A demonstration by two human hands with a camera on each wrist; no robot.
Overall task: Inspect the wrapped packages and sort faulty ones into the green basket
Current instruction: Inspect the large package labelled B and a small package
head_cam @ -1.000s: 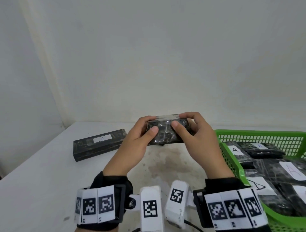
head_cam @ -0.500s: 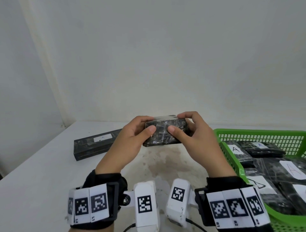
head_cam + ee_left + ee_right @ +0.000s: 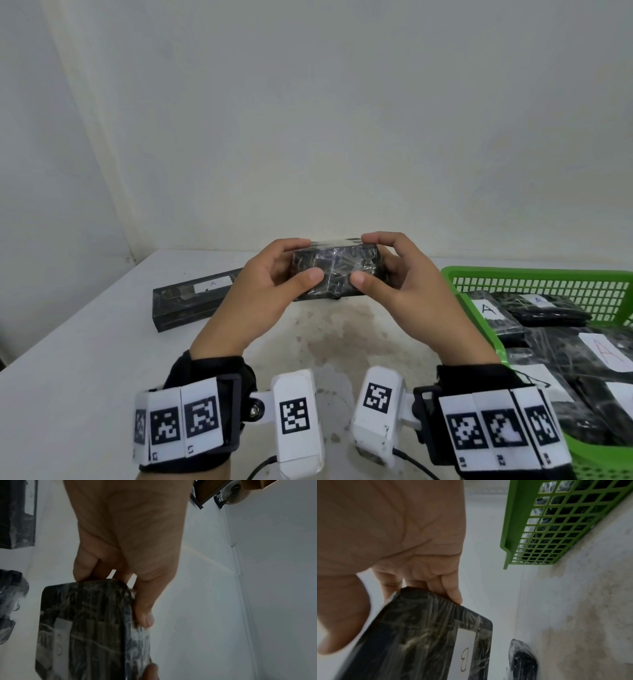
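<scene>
So the wrapped package (image 3: 334, 270) is up off the desk (image 3: 85, 359), left hand (image 3: 260, 291) and right hand (image 3: 407, 287) each gripping an end, fingers curled over it. Its white label (image 3: 464, 649) reads B. Green basket (image 3: 534, 284) sits right beside, holding A-labelled packages (image 3: 496, 315).

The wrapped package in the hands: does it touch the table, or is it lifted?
Apart. The head view shows the wrapped package held by both hands above the table.
</scene>
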